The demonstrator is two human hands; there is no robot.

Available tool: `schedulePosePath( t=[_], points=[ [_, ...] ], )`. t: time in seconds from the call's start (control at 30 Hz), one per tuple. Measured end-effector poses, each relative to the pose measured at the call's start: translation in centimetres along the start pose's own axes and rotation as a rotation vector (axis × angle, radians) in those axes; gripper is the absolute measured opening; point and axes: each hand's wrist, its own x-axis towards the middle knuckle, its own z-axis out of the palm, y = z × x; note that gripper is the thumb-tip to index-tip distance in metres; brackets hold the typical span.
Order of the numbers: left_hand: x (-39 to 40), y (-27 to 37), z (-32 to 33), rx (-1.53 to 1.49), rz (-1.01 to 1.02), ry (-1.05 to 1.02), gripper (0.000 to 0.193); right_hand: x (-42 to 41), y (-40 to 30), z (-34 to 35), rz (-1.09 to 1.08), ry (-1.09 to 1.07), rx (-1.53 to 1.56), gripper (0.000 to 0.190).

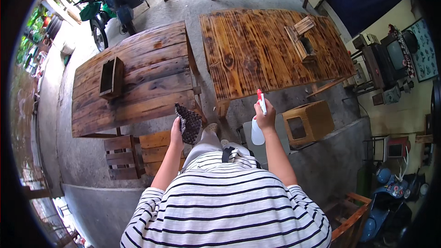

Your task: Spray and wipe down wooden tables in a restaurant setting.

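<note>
My left hand (176, 136) grips a dark, shaggy cloth (190, 124), which hangs beside the near right corner of the left wooden table (155, 89). In my right hand (266, 115) is a spray bottle (257, 133) with a translucent white body and a red and white trigger head, its nozzle pointing away from me. The bottle is just short of the near edge of the right wooden table (255, 51). An open wooden box (119, 79) rests on the left table. A wooden holder (299, 46) with a compartment lies on the right table.
Wooden stools (120, 156) stand below the left table, near my left arm. A brown box-like piece (310, 122) with a dark opening is right of my right hand. A motorbike (119, 3) is parked beyond the left table. A narrow gap of concrete floor separates the tables.
</note>
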Motion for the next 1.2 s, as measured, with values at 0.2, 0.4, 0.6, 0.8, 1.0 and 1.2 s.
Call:
schedulePosePath(
  t=[0.2, 0.4, 0.6, 0.8, 1.0, 1.2],
  points=[
    [0.4, 6.0, 8.2, -0.145, -0.291, -0.104, 0.045, 0.9, 1.9, 2.4, -0.032, -0.051, -0.103, 0.012],
    [8.1, 6.9, 10.8, 0.177, 0.106, -0.111, 0.044, 1.5, 2.6, 3.3, 0.083, 0.051, -0.085, 0.012],
    [16.2, 6.4, 20.0, 1.322, 1.031, -0.566, 0.031, 1.6, 2.6, 2.4, 0.208, 0.131, 0.107, 0.010],
    [19.8, 0.9, 21.5, 1.924, 0.831, -1.036, 0.050, 3.0, 3.9, 0.1, 0.267, 0.206, 0.140, 0.009],
    [36.7, 8.3, 29.7, 2.078, 0.911, -0.331, 0.051, 2.4, 7.0, -1.7, 0.359, 0.170, 0.084, 0.011],
    [50.5, 13.9, 32.5, 2.101, 0.717, 0.228, 0.055, 0.4, 9.2, -1.2, 0.479, 0.145, -0.008, 0.009]
  ],
)
